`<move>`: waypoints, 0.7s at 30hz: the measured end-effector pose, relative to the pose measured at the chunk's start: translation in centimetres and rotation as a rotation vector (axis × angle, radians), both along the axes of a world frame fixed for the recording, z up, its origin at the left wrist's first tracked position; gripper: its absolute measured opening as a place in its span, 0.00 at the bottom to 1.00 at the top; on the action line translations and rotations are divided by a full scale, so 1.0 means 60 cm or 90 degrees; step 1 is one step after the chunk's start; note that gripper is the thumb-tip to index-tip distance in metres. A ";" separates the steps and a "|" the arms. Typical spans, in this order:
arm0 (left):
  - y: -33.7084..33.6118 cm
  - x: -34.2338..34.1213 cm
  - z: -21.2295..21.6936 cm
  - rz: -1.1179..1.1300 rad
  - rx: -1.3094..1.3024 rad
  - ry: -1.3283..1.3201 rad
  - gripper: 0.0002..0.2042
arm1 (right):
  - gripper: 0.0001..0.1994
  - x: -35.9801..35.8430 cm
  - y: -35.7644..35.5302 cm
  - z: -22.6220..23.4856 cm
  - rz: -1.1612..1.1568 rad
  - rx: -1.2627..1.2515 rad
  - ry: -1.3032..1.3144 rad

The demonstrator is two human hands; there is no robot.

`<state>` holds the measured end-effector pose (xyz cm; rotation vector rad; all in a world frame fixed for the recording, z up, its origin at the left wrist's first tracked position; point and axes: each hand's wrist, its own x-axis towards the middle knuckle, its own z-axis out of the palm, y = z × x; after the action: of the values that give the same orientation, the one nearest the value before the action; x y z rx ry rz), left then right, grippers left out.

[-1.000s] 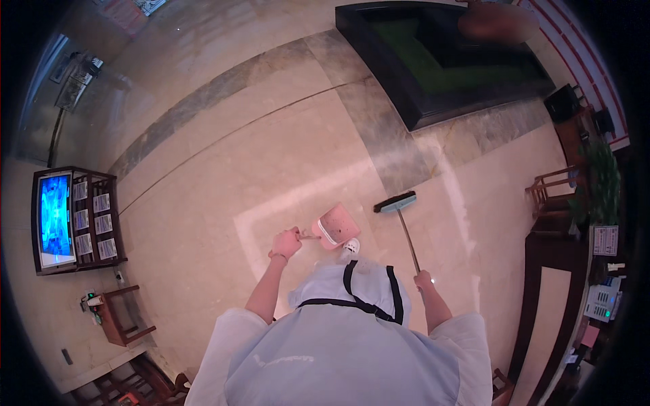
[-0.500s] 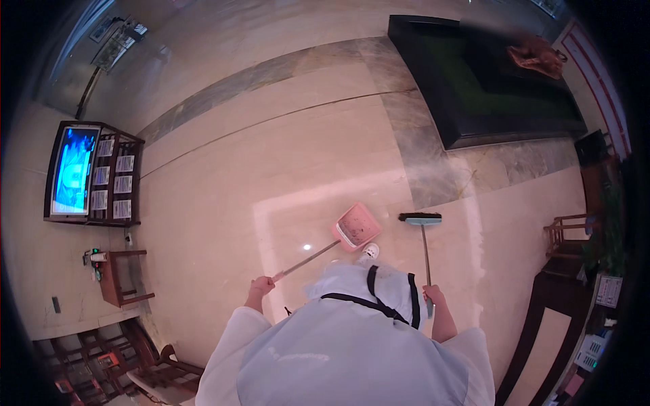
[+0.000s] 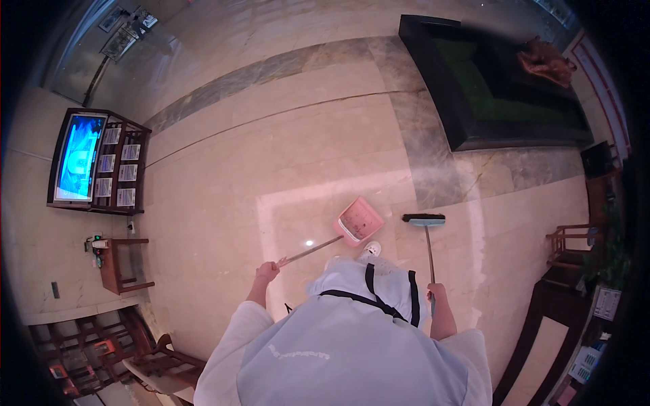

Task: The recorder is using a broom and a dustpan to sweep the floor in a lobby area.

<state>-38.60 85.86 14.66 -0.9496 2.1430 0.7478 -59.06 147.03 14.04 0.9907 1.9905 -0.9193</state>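
My left hand (image 3: pixel 269 271) is closed round the upper end of a long handle that leads to a pink dustpan (image 3: pixel 369 218). Dark bits of dirt lie in the pan, which rests on the floor ahead of my white shoe (image 3: pixel 372 248). With my right hand (image 3: pixel 437 291) I grip the handle of a broom (image 3: pixel 426 221) that has a light blue head and dark bristles. The broom head is on the floor to the right of the dustpan, apart from it.
A dark-framed raised bed (image 3: pixel 467 101) with green inside and a reddish-brown object stands far right. On the left are a lit screen on a wooden rack (image 3: pixel 132 166) and a small wooden table (image 3: pixel 116 267). A dark counter (image 3: pixel 538 338) runs along the right.
The view has shifted slightly, so the room's furniture sits a little further right. My left hand has risen a little with the dustpan handle; both hands keep their grips.
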 end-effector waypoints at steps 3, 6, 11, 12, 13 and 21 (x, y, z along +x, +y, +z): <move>0.015 -0.055 0.010 -0.033 0.038 0.086 0.08 | 0.10 0.006 0.020 -0.010 -0.006 -0.003 -0.100; 0.036 -0.106 0.014 -0.100 -0.013 0.174 0.09 | 0.15 0.007 0.031 -0.018 0.182 0.115 -0.046; 0.084 -0.230 0.094 -0.129 -0.065 0.150 0.09 | 0.14 0.025 0.005 -0.008 0.115 0.154 0.009; 0.094 -0.252 0.112 -0.135 -0.091 0.148 0.08 | 0.14 0.031 0.004 -0.006 0.105 0.161 0.000; 0.104 -0.272 0.122 -0.139 -0.118 0.149 0.08 | 0.13 0.036 0.003 -0.006 0.097 0.173 -0.001; 0.145 -0.347 0.144 -0.175 -0.107 0.158 0.08 | 0.10 0.051 -0.019 0.032 0.060 0.223 0.001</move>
<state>-59.41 94.59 23.28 -0.6505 2.5212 0.5790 -55.99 145.88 15.99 1.0708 2.2250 -0.5295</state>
